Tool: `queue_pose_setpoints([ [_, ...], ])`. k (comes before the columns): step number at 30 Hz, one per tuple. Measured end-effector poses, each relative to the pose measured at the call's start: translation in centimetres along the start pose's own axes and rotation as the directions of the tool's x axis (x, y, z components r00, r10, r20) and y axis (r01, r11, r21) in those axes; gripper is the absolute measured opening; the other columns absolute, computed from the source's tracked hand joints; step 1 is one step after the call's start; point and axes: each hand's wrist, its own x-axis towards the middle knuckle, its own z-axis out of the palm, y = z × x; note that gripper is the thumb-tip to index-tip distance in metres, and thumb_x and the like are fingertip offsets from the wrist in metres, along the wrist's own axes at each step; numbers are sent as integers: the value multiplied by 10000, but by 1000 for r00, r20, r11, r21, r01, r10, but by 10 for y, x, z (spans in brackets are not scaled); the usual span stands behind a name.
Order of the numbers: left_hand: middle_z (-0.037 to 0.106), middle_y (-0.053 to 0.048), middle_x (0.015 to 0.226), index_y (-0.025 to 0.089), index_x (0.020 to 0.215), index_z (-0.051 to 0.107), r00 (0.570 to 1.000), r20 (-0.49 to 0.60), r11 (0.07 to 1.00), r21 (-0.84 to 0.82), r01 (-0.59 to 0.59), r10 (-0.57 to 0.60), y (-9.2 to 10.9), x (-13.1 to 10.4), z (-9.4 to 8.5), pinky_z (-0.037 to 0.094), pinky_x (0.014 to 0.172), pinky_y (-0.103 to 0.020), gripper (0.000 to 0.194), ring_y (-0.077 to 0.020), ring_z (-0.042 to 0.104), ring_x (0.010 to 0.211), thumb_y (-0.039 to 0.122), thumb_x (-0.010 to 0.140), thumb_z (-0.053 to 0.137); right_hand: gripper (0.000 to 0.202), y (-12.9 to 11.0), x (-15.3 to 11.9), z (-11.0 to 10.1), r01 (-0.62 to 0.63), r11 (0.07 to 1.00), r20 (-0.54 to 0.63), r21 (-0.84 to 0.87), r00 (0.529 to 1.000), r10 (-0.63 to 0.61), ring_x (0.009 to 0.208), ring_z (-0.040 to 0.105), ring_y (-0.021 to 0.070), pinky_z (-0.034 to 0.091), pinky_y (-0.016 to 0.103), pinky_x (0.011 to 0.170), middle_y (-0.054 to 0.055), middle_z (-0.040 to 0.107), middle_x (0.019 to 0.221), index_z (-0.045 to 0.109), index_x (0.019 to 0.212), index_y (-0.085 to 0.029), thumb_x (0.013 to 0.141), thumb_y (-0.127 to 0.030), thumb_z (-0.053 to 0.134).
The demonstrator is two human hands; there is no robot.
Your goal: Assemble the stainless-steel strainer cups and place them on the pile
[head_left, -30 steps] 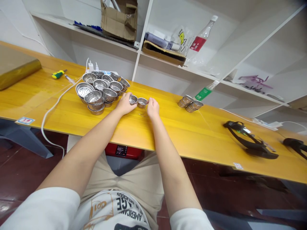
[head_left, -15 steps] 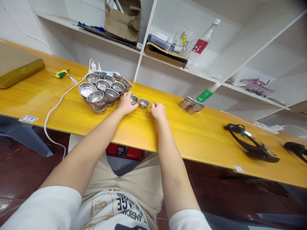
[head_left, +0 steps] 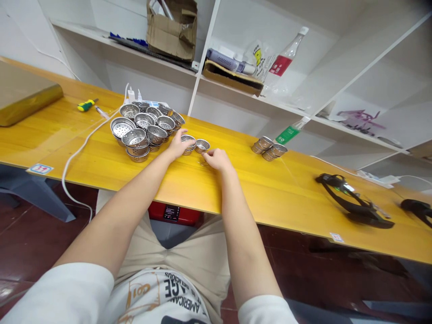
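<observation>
My left hand (head_left: pixel 177 146) is at a small stack of perforated metal cups (head_left: pixel 189 152), its thumb stretched over the rim and apart from the fingers. A single perforated metal cup (head_left: pixel 202 146) stands just right of that stack. My right hand (head_left: pixel 217 159) is in front of this cup, fingertips pinched together at the edge of a thin wire ring (head_left: pixel 201 163) lying on the table. Left of my left hand, several more of these cups (head_left: pixel 135 137) stand in stacks, bunched together.
Two further cup stacks (head_left: pixel 262 144) stand to the right, by a green-labelled bottle (head_left: pixel 290 132). A white cable (head_left: pixel 72 157) crosses the table (head_left: pixel 189 189) on the left, near a screwdriver (head_left: pixel 87 105). A black headset (head_left: pixel 351 200) lies on the right. White shelves (head_left: pixel 232 112) rise behind.
My right hand has moved left, and its fingertips have come to the wire ring. My left thumb has shifted up over the cup's rim, uncovering the front of the stack.
</observation>
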Motion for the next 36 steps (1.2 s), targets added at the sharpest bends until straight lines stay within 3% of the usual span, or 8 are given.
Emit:
queue_pose_setpoints([
  [3, 656, -105, 1381, 229, 1378, 549, 997, 40, 989, 131, -70, 65, 1, -6, 1, 496, 1107, -443, 728, -291, 640, 1247, 332, 696, 779, 512, -1, -2, -2, 17, 999, -18, -28, 1000, -18, 734, 668, 251, 456, 320, 724, 73, 668, 602, 609, 561, -226, 948, -560, 589],
  [8, 636, -130, 1422, 198, 1410, 526, 991, 74, 973, 191, -127, 115, 0, -11, 1, 486, 1129, -448, 767, -306, 634, 1280, 377, 713, 792, 571, 0, 1, -2, -13, 999, -72, -47, 997, 10, 743, 662, 266, 460, 347, 738, 114, 692, 657, 612, 570, -225, 989, -599, 506],
  [13, 605, -149, 1465, 192, 1472, 466, 983, 99, 954, 244, -172, 152, -4, -11, 0, 475, 1148, -457, 865, -319, 611, 1326, 320, 688, 810, 280, 3, 4, 3, -19, 1000, -209, -7, 978, 17, 860, 670, 270, 498, 368, 833, 112, 756, 901, 738, 1045, -192, 984, -377, 538],
  [16, 623, -149, 1442, 196, 1478, 460, 986, 95, 951, 268, -158, 137, -3, -12, 0, 489, 1132, -463, 887, -329, 620, 1313, 312, 679, 826, 383, 7, 6, 12, 52, 998, -207, 19, 977, -47, 991, 661, 282, 506, 408, 953, 125, 743, 1062, 670, 1308, -193, 953, -293, 567],
  [20, 678, -120, 1361, 222, 1414, 514, 988, 11, 947, 284, -152, 156, 5, -15, -1, 506, 1101, -448, 797, -325, 654, 1254, 330, 693, 836, 354, 11, 10, 25, 66, 998, -179, -5, 982, -65, 1182, 604, 338, 459, 486, 1089, 198, 682, 1222, 725, 1244, -166, 963, -290, 549],
  [24, 673, -106, 1368, 231, 1400, 517, 972, -83, 946, 263, -190, 219, 16, -19, -2, 494, 1110, -428, 741, -304, 656, 1250, 355, 737, 824, 308, 7, 12, 28, 143, 989, -170, 45, 976, -133, 1203, 608, 316, 445, 461, 1125, 176, 693, 1245, 756, 1142, -165, 949, -260, 536],
  [28, 659, -100, 1397, 244, 1433, 495, 964, -51, 936, 258, -239, 260, 19, -20, -1, 477, 1131, -425, 770, -300, 644, 1277, 373, 752, 830, 306, -1, 10, 23, 201, 965, -122, 168, 976, -182, 1125, 658, 271, 476, 417, 1089, 107, 751, 1177, 744, 1117, -194, 897, -189, 532],
  [36, 663, -107, 1396, 228, 1425, 518, 960, -1, 932, 242, -270, 279, 13, -18, 4, 482, 1126, -428, 759, -302, 643, 1274, 388, 754, 837, 390, 0, 13, 21, 107, 924, -149, 367, 987, -55, 1136, 681, 202, 480, 366, 1096, 101, 752, 1211, 664, 1111, -178, 839, -76, 404],
])
